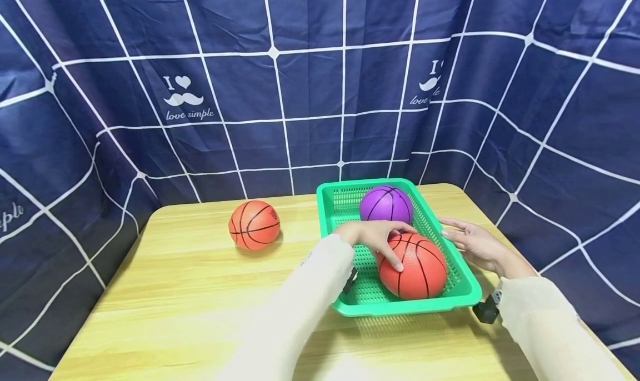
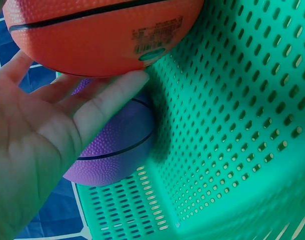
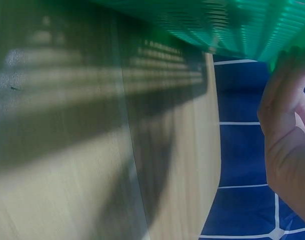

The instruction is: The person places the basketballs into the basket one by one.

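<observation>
My left hand (image 1: 377,237) lies over the far left side of an orange basketball (image 1: 415,267), thumb on its near face and fingers reaching behind it. That ball is in the near end of a green perforated plastic basket (image 1: 472,292). In the left wrist view, a fingertip (image 2: 135,80) presses the ball's surface near its printed label. A purple basketball (image 1: 385,204) sits at the basket's far end. My right hand (image 1: 477,246) is beside the basket's right wall, fingers extended with the tips close to the rim. In the right wrist view, the right hand (image 3: 287,120) is at the frame's right edge.
A second orange basketball (image 1: 254,225) rests on the wooden table (image 1: 190,309), left of the basket. Dark blue curtain (image 1: 310,86) with white grid lines hangs behind and along both sides. Slatted shadows from the basket fall across the tabletop.
</observation>
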A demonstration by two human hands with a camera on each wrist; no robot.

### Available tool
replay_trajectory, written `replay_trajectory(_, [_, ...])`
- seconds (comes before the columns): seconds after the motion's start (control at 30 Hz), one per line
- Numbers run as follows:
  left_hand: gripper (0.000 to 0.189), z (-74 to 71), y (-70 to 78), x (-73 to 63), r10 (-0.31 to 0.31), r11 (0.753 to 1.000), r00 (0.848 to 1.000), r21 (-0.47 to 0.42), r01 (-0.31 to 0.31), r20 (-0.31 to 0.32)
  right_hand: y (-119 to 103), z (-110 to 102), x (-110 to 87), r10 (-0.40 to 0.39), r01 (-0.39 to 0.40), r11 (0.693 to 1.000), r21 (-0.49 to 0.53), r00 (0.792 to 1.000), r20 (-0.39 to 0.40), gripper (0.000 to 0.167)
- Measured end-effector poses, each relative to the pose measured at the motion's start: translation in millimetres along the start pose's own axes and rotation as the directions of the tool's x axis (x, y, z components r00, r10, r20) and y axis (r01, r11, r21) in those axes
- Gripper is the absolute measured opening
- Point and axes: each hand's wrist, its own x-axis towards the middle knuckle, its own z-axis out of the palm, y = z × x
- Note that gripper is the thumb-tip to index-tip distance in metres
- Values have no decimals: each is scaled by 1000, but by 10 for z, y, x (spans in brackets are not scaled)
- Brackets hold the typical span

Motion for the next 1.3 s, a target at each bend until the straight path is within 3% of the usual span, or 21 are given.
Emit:
replay_trajectory(0.3, [90,-24,33,-16,1,997,1000,83,-1,1,-14,23,-15,-5,5,1000,18,1000,8,43])
replay_trajectory(0.47, [93,-73,77,-59,63,985,998,166,-57,-32,-12,28,-13,-7,7,1000,19,1000,5,44])
replay_trajectory(0.7, [93,-195,132,-160,159,970,982,203,-136,-102,7,25,-3,-11,11,1000,12,1000,5,43])
replay_trajectory(0.83, [91,-284,120,-237,213,962,965,206,-179,-154,15,21,-6,-4,4,1000,3,1000,-7,42])
replay_trajectory(1.0, [88,-405,90,-358,289,950,929,187,-249,-230,14,16,-14,-2,2,1000,-8,1000,-9,44])
replay_trajectory(1.3, [79,-651,-92,-668,312,949,866,163,-269,-391,31,5,-7,-15,15,1000,0,1000,10,36])
